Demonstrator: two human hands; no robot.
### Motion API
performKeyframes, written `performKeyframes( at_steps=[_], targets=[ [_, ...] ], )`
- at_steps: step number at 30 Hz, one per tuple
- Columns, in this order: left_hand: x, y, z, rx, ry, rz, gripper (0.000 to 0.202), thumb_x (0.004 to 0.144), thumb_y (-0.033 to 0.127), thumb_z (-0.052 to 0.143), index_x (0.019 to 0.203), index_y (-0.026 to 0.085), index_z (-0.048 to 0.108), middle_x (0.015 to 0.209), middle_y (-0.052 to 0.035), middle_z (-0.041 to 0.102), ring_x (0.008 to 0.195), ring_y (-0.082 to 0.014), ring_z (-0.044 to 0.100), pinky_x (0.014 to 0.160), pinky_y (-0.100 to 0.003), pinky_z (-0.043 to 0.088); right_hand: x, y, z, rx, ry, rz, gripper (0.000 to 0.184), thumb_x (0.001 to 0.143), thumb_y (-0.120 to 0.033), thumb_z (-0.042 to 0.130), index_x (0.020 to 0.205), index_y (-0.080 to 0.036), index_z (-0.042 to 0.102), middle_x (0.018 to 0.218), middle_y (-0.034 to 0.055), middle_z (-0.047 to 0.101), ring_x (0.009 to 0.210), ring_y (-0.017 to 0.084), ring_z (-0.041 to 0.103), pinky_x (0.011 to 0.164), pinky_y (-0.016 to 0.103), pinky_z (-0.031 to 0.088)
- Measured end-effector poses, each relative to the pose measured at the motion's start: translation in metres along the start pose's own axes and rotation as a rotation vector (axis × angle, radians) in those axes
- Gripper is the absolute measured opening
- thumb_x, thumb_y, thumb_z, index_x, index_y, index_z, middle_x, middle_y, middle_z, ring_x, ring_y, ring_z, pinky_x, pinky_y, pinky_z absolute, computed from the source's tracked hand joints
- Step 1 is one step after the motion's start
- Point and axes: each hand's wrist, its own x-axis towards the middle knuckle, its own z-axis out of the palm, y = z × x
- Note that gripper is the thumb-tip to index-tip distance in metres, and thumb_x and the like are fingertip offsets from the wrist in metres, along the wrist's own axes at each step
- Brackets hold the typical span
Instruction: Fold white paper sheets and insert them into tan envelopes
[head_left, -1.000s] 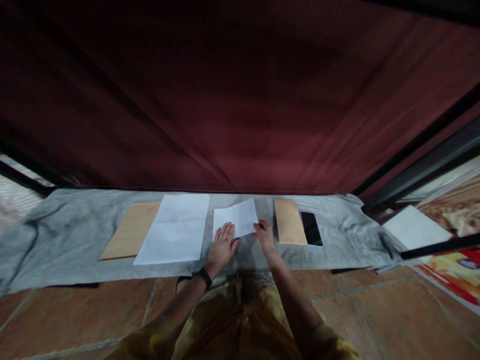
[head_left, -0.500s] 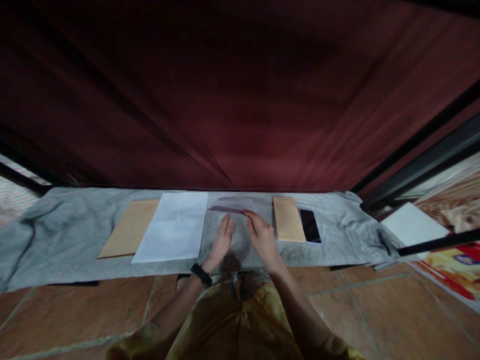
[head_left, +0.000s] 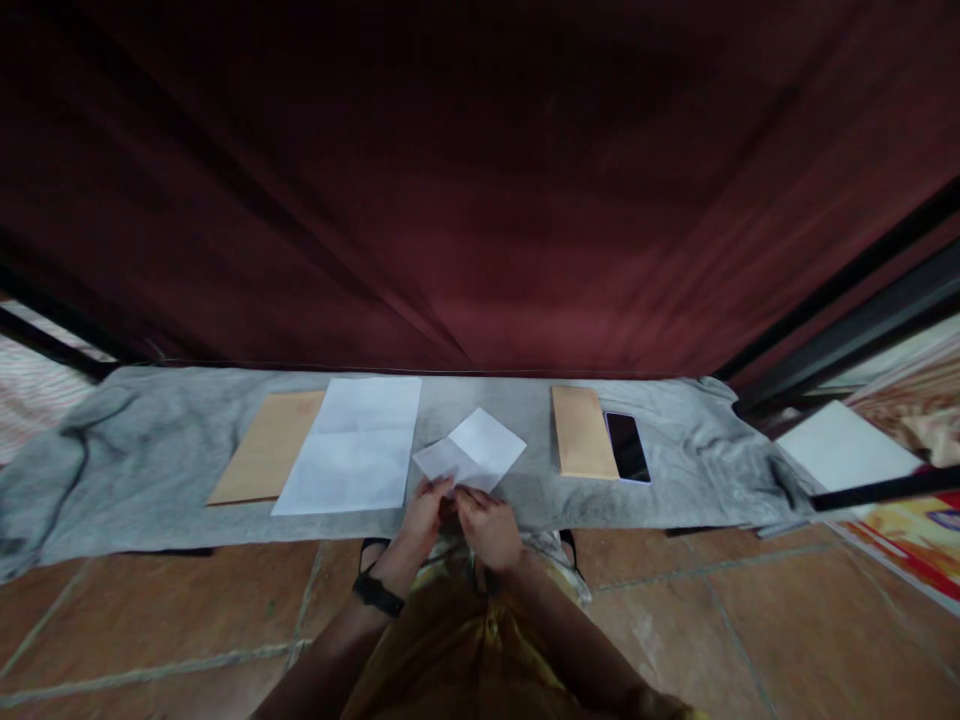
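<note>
A partly folded sheet of white paper (head_left: pixel 487 440) lies near the front edge of the grey cloth, its corner pointing away from me. My left hand (head_left: pixel 426 515), with a dark band on the wrist, pinches the paper's near left side. Close beside it, my right hand (head_left: pixel 489 527) has its fingers closed on the near corner of the same paper. The fingertips of both hands almost meet and partly hide that corner. To the left is a larger white sheet (head_left: pixel 356 450) with a crease across it, overlapping a brown envelope (head_left: pixel 262 450).
A smaller brown envelope (head_left: pixel 583 435) and a phone (head_left: pixel 628 448) with a dark screen lie to the right on the grey cloth (head_left: pixel 697 450). A dark red curtain (head_left: pixel 480 200) hangs behind. Black bars (head_left: pixel 862 330) and a white board (head_left: pixel 847 445) stand at the right.
Both hands have drawn closer to me and together, now holding the paper's near corner. The paper has turned, showing a folded, pointed shape. The view has shifted slightly.
</note>
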Motion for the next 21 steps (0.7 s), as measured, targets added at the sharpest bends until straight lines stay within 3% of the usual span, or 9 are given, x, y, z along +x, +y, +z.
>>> performKeyframes(
  at_steps=[5,11,16,21],
  targets=[
    [0.014,0.009,-0.014,0.261,-0.037,0.154,0.04,0.052,0.022,0.075,0.091,0.016,0.072,0.084,-0.0049,0.077,0.083,-0.0254,0.069,0.079,-0.036,0.053,-0.003,0.0,0.005,0.097,0.063,0.054,0.027,0.106,-0.029,0.045,0.112,-0.023,0.071,0.116,0.0058,0.076,0.105,0.018,0.072,0.094,0.03,0.057],
    [0.031,0.033,-0.017,0.335,-0.213,0.081,0.039,0.052,0.022,0.073,0.091,0.013,0.073,0.083,-0.008,0.077,0.089,-0.0311,0.071,0.083,-0.04,0.055,0.01,0.031,0.012,0.112,0.215,0.051,0.035,0.103,-0.021,0.045,0.13,-0.018,0.067,0.136,0.009,0.067,0.129,0.02,0.06,0.113,0.038,0.048],
    [0.041,0.027,-0.007,0.325,-0.014,0.178,0.037,0.059,0.015,0.066,0.096,0.016,0.071,0.083,-0.006,0.076,0.096,-0.0318,0.071,0.088,-0.043,0.057,0.025,0.05,0.031,-0.01,0.168,0.054,0.042,0.105,-0.023,0.043,0.143,-0.016,0.057,0.152,0.0103,0.054,0.144,0.023,0.045,0.121,0.044,0.038],
    [0.055,0.025,-0.003,0.355,0.084,0.227,0.04,0.061,0.009,0.061,0.099,0.021,0.07,0.091,-0.0047,0.075,0.111,-0.0305,0.067,0.104,-0.044,0.051,0.034,0.053,0.045,-0.087,0.107,0.105,0.043,0.106,-0.027,0.042,0.147,-0.017,0.054,0.156,0.0093,0.049,0.146,0.024,0.042,0.122,0.047,0.033]
  ],
)
